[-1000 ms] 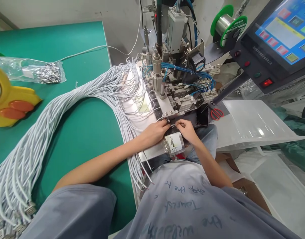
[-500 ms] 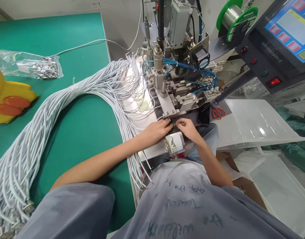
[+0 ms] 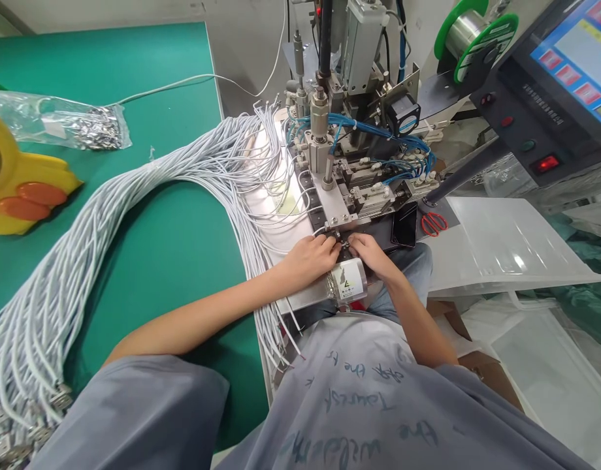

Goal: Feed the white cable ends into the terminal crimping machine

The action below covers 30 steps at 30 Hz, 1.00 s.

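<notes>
Mid-frame, the left hand (image 3: 311, 261) and right hand (image 3: 372, 253), grips unclear, are meeting at a metal part (image 3: 345, 245), probably light, stiff, best edge-pinched.

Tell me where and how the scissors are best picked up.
Likely by the red handles of the scissors, with the right hand, the nearer one, coming from above and the right. The loops lie exposed and toward the person, while the phone sits close on their left and could get in the fingers' way.

Bright light; glare on plastic sheet (image 3: 513, 238); soft shadows; edges stretched.
</notes>
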Each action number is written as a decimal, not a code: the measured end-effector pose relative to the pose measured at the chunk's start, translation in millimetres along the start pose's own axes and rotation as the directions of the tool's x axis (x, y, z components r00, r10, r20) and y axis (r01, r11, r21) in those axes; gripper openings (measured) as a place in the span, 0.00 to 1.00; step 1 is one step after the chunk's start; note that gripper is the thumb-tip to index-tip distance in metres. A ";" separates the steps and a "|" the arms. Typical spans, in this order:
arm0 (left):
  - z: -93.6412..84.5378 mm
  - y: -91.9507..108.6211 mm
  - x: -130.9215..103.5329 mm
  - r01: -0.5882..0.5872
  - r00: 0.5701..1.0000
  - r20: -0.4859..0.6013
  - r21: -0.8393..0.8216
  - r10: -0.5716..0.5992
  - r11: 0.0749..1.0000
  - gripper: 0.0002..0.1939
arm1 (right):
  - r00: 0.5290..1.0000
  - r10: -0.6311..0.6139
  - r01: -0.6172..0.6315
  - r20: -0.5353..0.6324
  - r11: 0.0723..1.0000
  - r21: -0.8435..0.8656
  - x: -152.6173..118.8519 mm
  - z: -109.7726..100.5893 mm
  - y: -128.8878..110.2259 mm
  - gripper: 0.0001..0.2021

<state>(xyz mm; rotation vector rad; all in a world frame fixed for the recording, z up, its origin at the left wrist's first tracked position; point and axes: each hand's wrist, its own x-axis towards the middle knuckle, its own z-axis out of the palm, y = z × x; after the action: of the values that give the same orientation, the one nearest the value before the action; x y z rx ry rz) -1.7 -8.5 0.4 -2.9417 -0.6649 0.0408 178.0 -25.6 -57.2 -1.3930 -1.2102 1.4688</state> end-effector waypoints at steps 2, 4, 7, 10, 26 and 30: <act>-2.9 1.2 -3.1 0.035 0.999 0.025 -0.010 -0.035 0.999 0.08 | 0.999 -0.038 0.038 0.000 0.999 -0.021 1.0 -0.3 3.1 0.14; -4.6 1.5 -5.5 0.077 0.996 0.039 -0.024 -0.076 0.997 0.07 | 0.997 -0.078 0.077 -0.016 0.995 -0.061 0.8 -0.2 5.5 0.14; -4.3 0.8 -6.2 0.098 0.994 0.050 -0.055 -0.095 0.994 0.05 | 0.994 -0.104 0.099 -0.042 0.989 -0.109 -0.9 1.2 6.7 0.13; -2.5 1.1 -4.2 0.074 0.995 0.065 -0.047 -0.070 0.996 0.06 | 0.991 -0.118 0.112 -0.057 0.987 -0.113 -0.3 2.0 8.9 0.14; -10.6 -9.4 -2.9 0.375 0.915 0.168 -0.010 -0.368 0.927 0.15 | 0.989 -0.136 0.147 0.058 0.889 -0.434 -100.7 73.6 -17.4 0.10; -6.5 -9.6 -1.1 0.365 0.924 0.147 -0.060 -0.354 0.929 0.13 | 0.979 -0.025 0.120 0.205 0.876 -0.468 -100.1 101.5 -6.3 0.19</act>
<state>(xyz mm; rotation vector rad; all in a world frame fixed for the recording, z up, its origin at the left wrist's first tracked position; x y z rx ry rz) -6.4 -1.2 8.1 -2.8623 -1.2476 0.1799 88.2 -132.9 -29.2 -1.5208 -1.8256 1.3249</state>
